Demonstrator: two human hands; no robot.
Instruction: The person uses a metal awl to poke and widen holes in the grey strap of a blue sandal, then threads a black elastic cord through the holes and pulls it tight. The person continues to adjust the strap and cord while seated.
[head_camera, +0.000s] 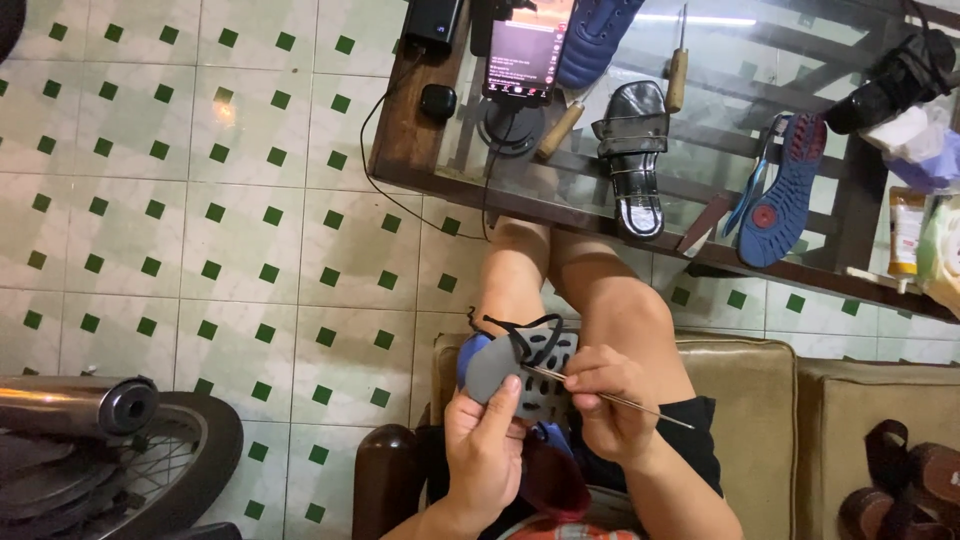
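Grey mesh and blue trim make up the sports shoe (520, 365) that sits on the person's lap, propped against the bare knees at about six o'clock in the view, low enough for both hands to work over it. The left hand (487, 440) wraps it from beneath, thumb laid flat on the grey toe panel, apparently to keep the upper steady and taut. The right hand (612, 400) is closed around a thin metal awl-like needle (610, 398), its tip pressed at the mesh beside the black lace eyelets, the shaft trailing out toward four o'clock. At twelve o'clock stands a glass-topped wooden table (420, 150), within arm's reach, carrying a black strappy sandal (635, 150), a blue studded sole (785, 190), wooden-handled tools (677, 70) and a lit phone (525, 50) on a stand.
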